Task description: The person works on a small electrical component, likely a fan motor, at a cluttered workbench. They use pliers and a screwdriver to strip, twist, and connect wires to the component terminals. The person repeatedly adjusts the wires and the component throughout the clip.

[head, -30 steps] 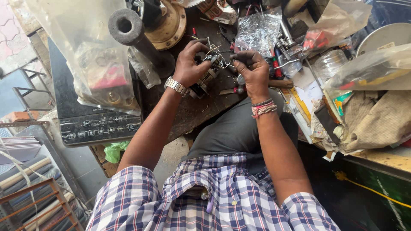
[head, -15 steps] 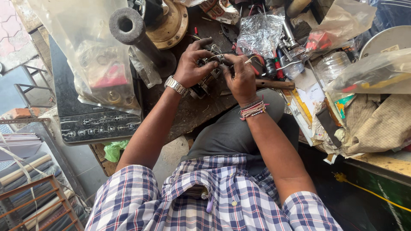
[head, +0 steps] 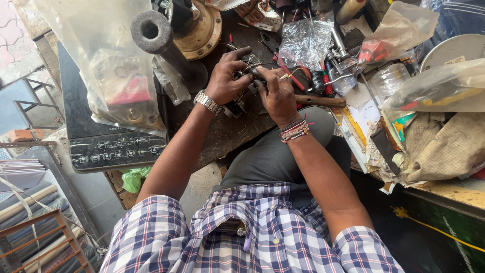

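My left hand (head: 227,78), with a metal wristwatch (head: 207,102), grips a small dark metal part with thin wires (head: 241,98) on the worn wooden workbench (head: 227,134). My right hand (head: 278,96), with thread bracelets at the wrist, closes over the same part from the right, fingers pressing on its top. Much of the part is hidden under both hands. A wooden-handled tool (head: 321,101) lies just right of my right hand.
A grey pipe on a brass base (head: 161,38) stands at the back left. A clear bag with parts (head: 108,71) hangs over a black induction cooktop (head: 108,144). Crumpled plastic (head: 305,43), screwdrivers, a jar (head: 389,78), papers and cloth (head: 439,146) crowd the right.
My right hand has moved left and closed over the part beside my left hand. The two hands now sit tight together.
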